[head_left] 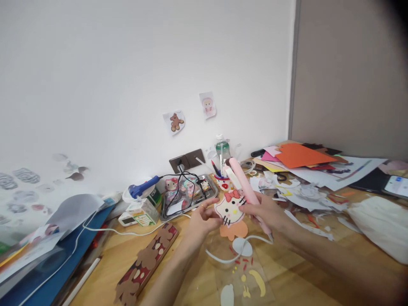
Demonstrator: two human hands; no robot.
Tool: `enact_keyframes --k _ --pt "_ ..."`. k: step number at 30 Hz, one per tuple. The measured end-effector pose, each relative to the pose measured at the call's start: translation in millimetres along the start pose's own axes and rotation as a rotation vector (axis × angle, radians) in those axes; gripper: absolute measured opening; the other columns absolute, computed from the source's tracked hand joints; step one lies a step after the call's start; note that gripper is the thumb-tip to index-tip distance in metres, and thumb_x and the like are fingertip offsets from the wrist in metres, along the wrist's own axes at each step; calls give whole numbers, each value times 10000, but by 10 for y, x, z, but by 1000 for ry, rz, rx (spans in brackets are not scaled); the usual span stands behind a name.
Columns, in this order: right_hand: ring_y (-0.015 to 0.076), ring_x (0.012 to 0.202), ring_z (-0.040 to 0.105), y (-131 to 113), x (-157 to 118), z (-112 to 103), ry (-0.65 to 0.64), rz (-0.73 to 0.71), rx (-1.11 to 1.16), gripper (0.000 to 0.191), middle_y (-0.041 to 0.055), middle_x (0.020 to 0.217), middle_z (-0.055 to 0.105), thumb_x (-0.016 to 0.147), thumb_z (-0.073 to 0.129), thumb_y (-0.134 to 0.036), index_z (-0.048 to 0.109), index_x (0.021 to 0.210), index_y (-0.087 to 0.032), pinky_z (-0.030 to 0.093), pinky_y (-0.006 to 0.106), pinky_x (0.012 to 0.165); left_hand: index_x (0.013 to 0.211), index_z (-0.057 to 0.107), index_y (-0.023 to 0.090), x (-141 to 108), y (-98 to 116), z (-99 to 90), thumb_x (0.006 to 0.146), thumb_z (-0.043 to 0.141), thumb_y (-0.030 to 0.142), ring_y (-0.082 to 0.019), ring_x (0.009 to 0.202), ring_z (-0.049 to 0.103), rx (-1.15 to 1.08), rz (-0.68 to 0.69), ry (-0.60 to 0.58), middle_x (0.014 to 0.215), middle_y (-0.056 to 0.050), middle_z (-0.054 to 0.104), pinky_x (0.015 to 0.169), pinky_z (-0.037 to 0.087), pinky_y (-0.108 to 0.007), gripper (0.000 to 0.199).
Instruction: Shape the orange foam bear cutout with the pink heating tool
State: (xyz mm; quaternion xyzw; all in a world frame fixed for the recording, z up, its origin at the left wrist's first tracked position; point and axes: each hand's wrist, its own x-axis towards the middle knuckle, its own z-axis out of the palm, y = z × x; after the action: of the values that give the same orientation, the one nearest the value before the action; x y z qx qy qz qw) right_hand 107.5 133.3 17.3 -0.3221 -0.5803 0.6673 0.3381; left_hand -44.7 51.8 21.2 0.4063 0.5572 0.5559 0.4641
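Between my hands is a white cat-face cutout (pixel 230 209) with a red bow, black whiskers and a yellow nose. My left hand (pixel 204 219) pinches its left edge. My right hand (pixel 269 212) is wrapped round a pink corded tool (pixel 245 182) that looks like a small hair straightener, tilted up to the left. That hand's fingertips also reach the cutout's right edge. Below the cutout shows an orange scalloped piece (pixel 234 230). A clear sheet (pixel 267 291) on the table carries a pale oval (pixel 242 246), small red strips and yellow shapes, including a banana-like curve (pixel 257 282).
A blue glue gun (pixel 143 187) rests on boxes at left, beside a metal tray (pixel 212 195) of cutouts and black cables. A brown bear-patterned box (pixel 148 263) lies left. Paper scraps (pixel 302 191), orange card (pixel 302 155), white cloth (pixel 379 225) and a phone (pixel 397 185) are right.
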Motion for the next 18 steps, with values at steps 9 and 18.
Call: enact_keyframes --k 9,18 --pt "62 431 391 106 70 -47 52 -2 -14 176 -56 528 459 613 596 -226 518 762 -174 300 176 398 664 566 125 49 -63 -1 584 599 205 -103 628 483 -51 -59 97 669 -16 514 547 445 -215 118" --pt "68 465 413 50 105 -102 35 -27 -36 204 -12 662 541 610 617 -242 540 785 -170 323 180 407 644 579 132 88 -3 -98 562 614 233 -101 614 473 -51 -15 219 644 -10 508 517 430 -195 134"
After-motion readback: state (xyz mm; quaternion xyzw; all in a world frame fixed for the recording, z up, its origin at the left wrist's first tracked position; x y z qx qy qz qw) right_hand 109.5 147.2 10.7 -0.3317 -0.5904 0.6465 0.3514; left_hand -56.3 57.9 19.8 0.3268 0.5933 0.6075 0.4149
